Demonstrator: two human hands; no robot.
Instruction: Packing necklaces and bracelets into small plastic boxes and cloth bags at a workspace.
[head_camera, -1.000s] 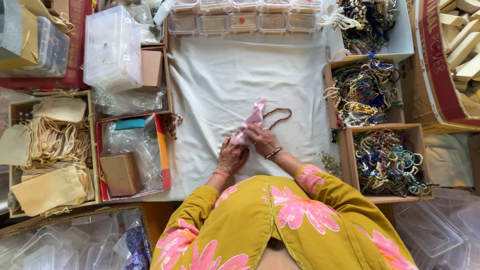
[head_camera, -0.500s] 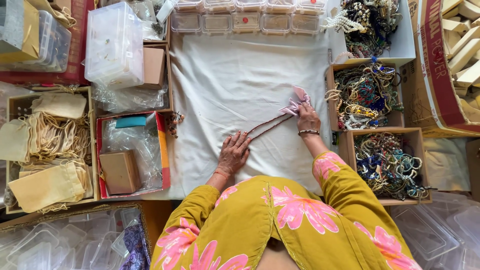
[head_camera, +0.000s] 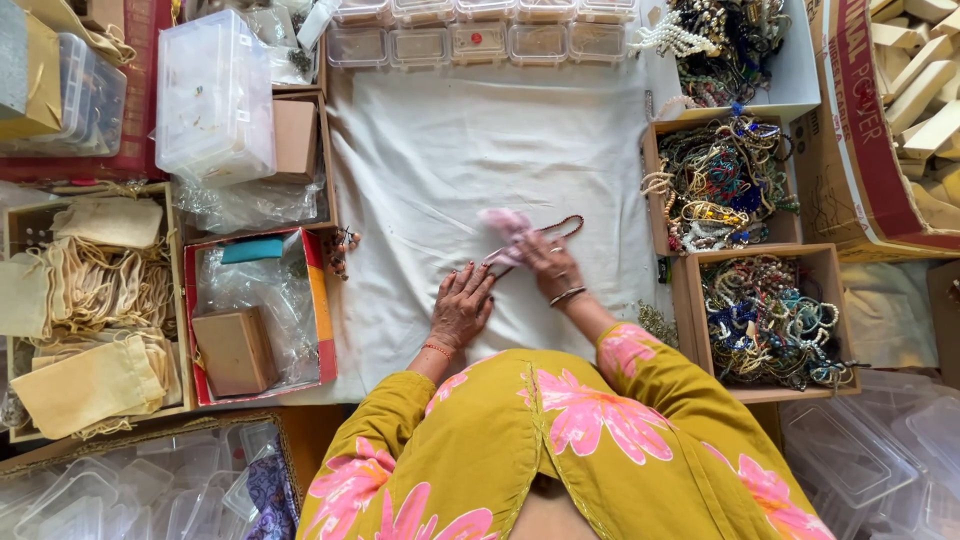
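on the white cloth (head_camera: 450, 170), right hand (head_camera: 548, 265) grips a pink tassel (head_camera: 506, 228), left hand (head_camera: 460, 310) flat beside.

White cloth (head_camera: 450, 170) in the middle, pale pink tassel (head_camera: 506, 224) on a dark brown bead string (head_camera: 565, 226). Mustard-yellow sleeves (head_camera: 560, 450) with big pink flowers. Left: a red-edged box (head_camera: 318, 300), beige pouches (head_camera: 90, 385). Right boxes: multicoloured beads (head_camera: 765, 320).

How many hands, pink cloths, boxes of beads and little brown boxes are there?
Hands: 2, the left hand and the right hand
Pink cloth: 1
Open boxes of bead jewellery: 3
Small brown boxes: 2
Total: 8
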